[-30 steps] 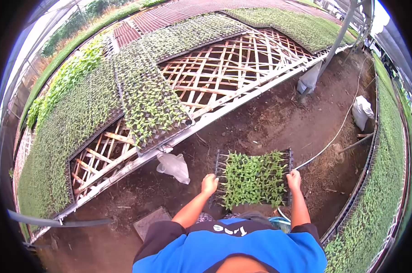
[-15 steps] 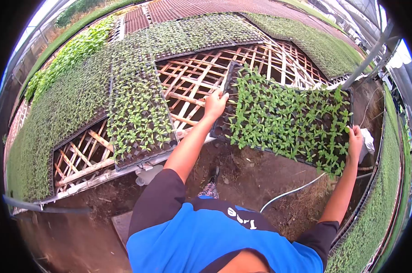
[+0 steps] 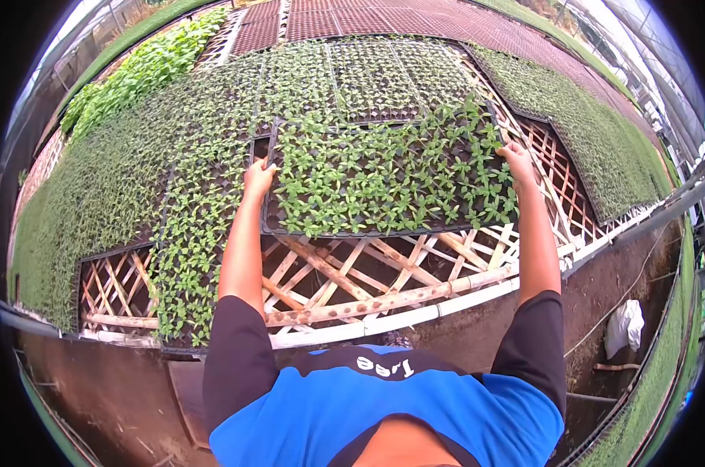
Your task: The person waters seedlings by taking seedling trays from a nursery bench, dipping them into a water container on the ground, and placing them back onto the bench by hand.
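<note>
A black tray of green seedlings (image 3: 383, 179) is held level over the lattice bench (image 3: 391, 280). My left hand (image 3: 259, 180) grips its left end, fingers wrapped round the edge. At the opposite end, my right hand (image 3: 519, 165) is closed on the rim near the upper corner. The tray's far edge lies close to the seedling trays behind it (image 3: 368, 78); whether they touch cannot be made out. Left of the held tray, another column of seedlings (image 3: 193, 233) lies on the bench.
A pale rail (image 3: 430, 310) runs along the bench's front edge. More seedlings (image 3: 586, 140) stand at the right, beyond bare lattice. A white bag (image 3: 625, 327) hangs or lies by the right-hand bench. Reddish trays (image 3: 414, 22) cover the far end.
The tray has moved from low over the soil path, up and across to above the bench lattice. Both hands have stayed on its ends, and the view has turned toward the bench.
</note>
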